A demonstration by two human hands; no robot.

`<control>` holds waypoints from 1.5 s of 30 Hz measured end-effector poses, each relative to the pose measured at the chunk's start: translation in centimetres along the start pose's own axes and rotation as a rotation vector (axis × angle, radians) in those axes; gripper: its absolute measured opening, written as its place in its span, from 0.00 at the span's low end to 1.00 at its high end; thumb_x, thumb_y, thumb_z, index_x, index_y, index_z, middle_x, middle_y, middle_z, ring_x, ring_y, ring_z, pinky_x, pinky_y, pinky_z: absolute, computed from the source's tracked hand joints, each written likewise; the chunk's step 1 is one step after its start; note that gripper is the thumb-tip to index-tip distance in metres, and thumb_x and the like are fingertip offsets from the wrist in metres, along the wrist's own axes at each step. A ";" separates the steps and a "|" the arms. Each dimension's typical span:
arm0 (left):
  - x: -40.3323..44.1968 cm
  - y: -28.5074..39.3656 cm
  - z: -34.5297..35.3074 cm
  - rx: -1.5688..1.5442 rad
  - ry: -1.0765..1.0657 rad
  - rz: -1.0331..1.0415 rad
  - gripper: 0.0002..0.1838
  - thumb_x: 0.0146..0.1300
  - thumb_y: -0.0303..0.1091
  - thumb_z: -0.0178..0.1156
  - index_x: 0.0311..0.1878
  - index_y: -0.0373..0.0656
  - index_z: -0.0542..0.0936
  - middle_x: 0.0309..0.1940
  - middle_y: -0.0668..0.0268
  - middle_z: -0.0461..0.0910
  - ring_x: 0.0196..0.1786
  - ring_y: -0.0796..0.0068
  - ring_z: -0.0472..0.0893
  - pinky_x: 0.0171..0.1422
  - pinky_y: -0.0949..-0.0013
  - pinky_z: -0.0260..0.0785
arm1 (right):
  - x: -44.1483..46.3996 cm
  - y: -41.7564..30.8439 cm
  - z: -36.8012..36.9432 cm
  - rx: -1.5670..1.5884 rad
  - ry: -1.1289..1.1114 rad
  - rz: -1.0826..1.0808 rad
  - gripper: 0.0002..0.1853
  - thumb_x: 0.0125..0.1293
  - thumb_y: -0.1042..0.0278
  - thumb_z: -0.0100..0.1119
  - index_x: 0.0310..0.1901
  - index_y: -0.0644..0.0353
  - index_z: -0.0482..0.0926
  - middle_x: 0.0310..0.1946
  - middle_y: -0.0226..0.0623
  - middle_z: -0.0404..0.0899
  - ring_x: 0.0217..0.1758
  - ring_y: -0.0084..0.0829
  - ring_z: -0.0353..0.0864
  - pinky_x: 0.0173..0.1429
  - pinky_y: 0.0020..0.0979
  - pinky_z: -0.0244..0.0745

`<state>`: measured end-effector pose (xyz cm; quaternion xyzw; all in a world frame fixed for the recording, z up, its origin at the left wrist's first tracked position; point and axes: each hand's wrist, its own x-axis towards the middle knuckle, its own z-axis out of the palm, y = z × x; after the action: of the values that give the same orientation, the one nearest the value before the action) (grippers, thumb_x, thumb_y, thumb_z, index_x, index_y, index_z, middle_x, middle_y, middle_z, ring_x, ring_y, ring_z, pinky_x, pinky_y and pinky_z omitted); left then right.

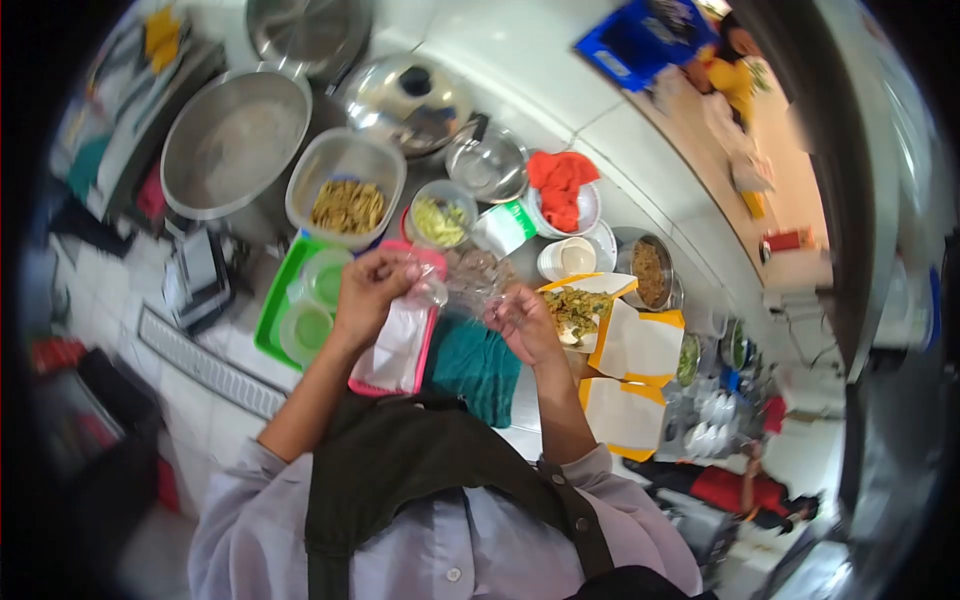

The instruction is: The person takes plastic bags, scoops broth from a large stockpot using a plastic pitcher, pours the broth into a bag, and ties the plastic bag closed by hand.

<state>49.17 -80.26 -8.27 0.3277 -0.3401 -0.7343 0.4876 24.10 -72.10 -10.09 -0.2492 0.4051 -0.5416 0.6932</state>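
Observation:
Both hands are in front of my chest in the head view, stretching a crinkled clear plastic bag (460, 298) between them. My left hand (372, 292) pinches one end, above a pink tray (385, 389) lined with white paper. My right hand (528, 322) has its fingers closed on the other end, beside an open yellow box (603, 283) with chopped food in it. The bag looks thin and see-through, and its exact shape is hard to make out. Beneath the hands lies a teal cloth (472, 372).
A green tray (268, 325) with clear cups is at left. Behind stand a tub of sliced food (300, 190), a bowl of chopped greens (440, 218), a large metal pot (235, 140), stacked paper cups (565, 258) and a red cloth (560, 185). Another person (745, 490) stands at far right.

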 end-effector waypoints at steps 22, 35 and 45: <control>-8.9 -10.1 7.5 0.495 -0.546 -0.197 0.11 0.68 0.35 0.58 0.44 0.36 0.74 0.31 0.68 0.76 0.34 0.81 0.75 0.38 0.77 0.69 | -10.7 8.1 -0.3 -0.342 0.431 -0.343 0.15 0.70 0.59 0.58 0.28 0.58 0.75 0.21 0.20 0.71 0.22 0.14 0.67 0.26 0.21 0.64; -8.8 -10.5 3.4 0.505 -0.327 -0.340 0.08 0.63 0.28 0.64 0.42 0.35 0.83 0.32 0.65 0.84 0.32 0.81 0.80 0.40 0.76 0.73 | -11.5 10.6 -2.0 -0.256 0.194 -0.197 0.07 0.68 0.68 0.59 0.34 0.62 0.78 0.29 0.29 0.80 0.33 0.18 0.77 0.36 0.22 0.73; -10.2 -10.6 2.5 -0.014 -0.357 -0.438 0.10 0.64 0.22 0.58 0.45 0.44 0.70 0.39 0.70 0.77 0.40 0.80 0.76 0.44 0.76 0.68 | -9.1 13.4 -1.2 -0.141 0.436 -0.247 0.10 0.66 0.71 0.57 0.27 0.56 0.68 0.27 0.31 0.76 0.31 0.20 0.76 0.31 0.24 0.71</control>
<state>45.13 -67.14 -14.03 0.2554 -0.3368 -0.8705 0.2520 29.72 -59.45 -18.62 -0.2218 0.5481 -0.6335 0.4991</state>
